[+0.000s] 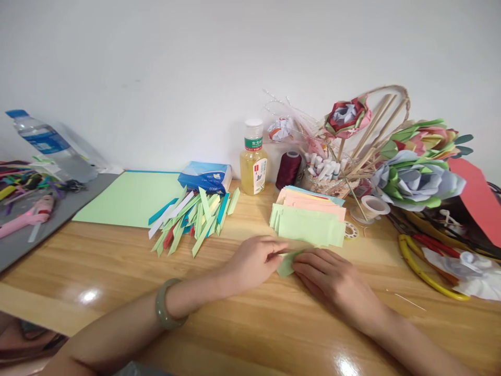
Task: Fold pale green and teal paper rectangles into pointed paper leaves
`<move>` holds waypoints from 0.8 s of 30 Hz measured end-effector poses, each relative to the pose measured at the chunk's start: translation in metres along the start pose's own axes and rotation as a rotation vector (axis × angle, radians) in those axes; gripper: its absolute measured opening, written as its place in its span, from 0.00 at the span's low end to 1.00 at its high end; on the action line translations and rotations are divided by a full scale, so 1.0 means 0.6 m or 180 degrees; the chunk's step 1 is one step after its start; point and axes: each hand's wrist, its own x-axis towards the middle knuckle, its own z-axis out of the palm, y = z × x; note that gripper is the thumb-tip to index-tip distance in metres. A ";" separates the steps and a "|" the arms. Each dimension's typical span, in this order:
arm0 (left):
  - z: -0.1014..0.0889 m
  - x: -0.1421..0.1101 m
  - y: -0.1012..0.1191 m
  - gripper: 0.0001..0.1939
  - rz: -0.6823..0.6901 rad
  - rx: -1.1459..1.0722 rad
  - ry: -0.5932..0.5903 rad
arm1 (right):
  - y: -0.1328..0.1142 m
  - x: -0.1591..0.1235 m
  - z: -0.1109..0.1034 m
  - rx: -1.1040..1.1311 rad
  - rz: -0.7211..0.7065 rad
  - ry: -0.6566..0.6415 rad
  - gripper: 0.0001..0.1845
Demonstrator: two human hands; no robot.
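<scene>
A small light green paper piece lies on the wooden table between my two hands. My left hand, with a green bangle on its wrist, pinches the paper's upper left edge with closed fingers. My right hand lies over the paper's right side, fingers pressed together on it. Just beyond the hands sits a stack of green and pink paper rectangles. Further left is a pile of folded paper strips in green, blue, white and red.
A green paper sheet, tissue pack, yellow drink bottle and dark red thread spool stand at the back. A basket of sticks and paper flowers fills the right. A water bottle and craft clutter lie left.
</scene>
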 end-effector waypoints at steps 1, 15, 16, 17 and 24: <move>-0.003 -0.002 0.000 0.17 0.0138 0.0176 0.0106 | 0.002 0.000 0.000 0.0123 0.0026 -0.0054 0.11; -0.021 -0.043 -0.002 0.06 0.2377 0.2922 0.0182 | 0.022 0.000 -0.015 0.0799 -0.0055 -0.0267 0.13; -0.021 -0.044 -0.002 0.06 0.2416 0.2924 0.0157 | 0.022 0.001 -0.016 0.0753 -0.0078 -0.0257 0.13; -0.021 -0.046 -0.003 0.06 0.2460 0.2907 0.0145 | 0.020 0.001 -0.016 0.0691 -0.0090 -0.0245 0.13; -0.017 -0.053 -0.007 0.09 0.2266 0.2536 0.0020 | -0.001 0.009 -0.016 0.0210 -0.0144 -0.0231 0.10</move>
